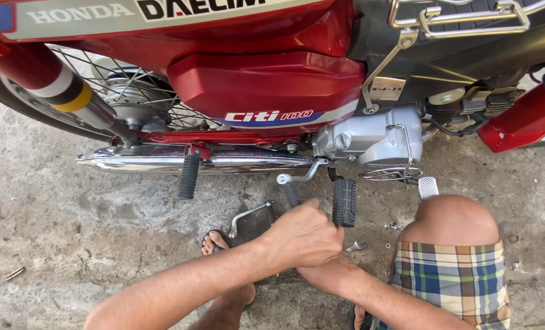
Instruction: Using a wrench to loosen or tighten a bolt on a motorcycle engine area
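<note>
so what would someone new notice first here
The red motorbike fills the top of the view, with its chrome exhaust running low along the side. Below the silver engine case, the left hand lies over the right hand by the black footpeg. A small wrench lies on the concrete floor beside them.

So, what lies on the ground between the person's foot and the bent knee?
In the head view, both hands lie there: the left hand on top, the right hand beneath it, near the black footrest. A small wrench lies on the concrete beside them.
</note>
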